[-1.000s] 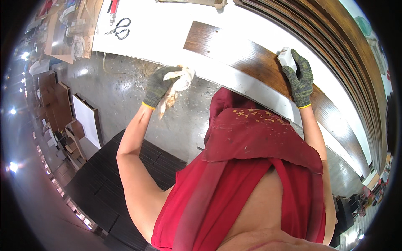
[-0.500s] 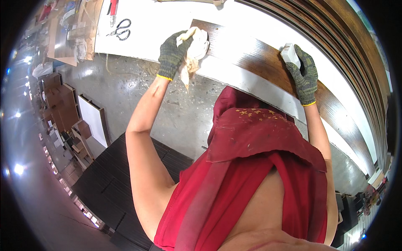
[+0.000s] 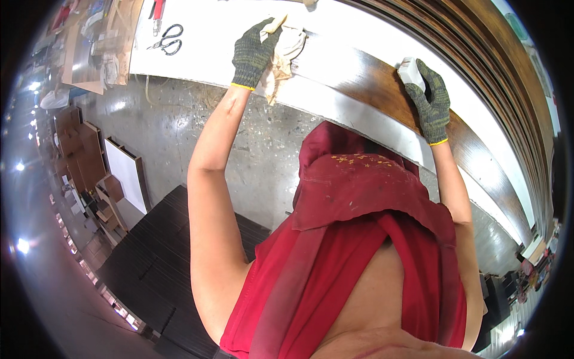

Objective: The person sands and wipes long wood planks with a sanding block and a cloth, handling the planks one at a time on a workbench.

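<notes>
A long dark-brown wooden board (image 3: 371, 78) with a glossy surface lies across a white-topped table (image 3: 203, 42). In a dark knit glove, my left hand (image 3: 253, 52) grips a crumpled cream cloth (image 3: 288, 51) at the board's left end. The cloth hangs down past the board's near side. My right hand (image 3: 431, 99), gloved alike, is closed around a small white block (image 3: 411, 73) at the board's far edge. What the block is made of, I cannot tell.
Black-handled scissors (image 3: 168, 40) and a red-handled tool (image 3: 158, 15) lie at the table's left. Stacked brown boards (image 3: 478, 48) rise along the back right. Below left are a dark ribbed stack (image 3: 149, 257) and a white panel (image 3: 127, 173) leaning among boxes on the grey floor (image 3: 173, 131).
My left hand and the cloth have moved up and slightly right, over the board's left end. My right hand, still holding the white block, has shifted only slightly.
</notes>
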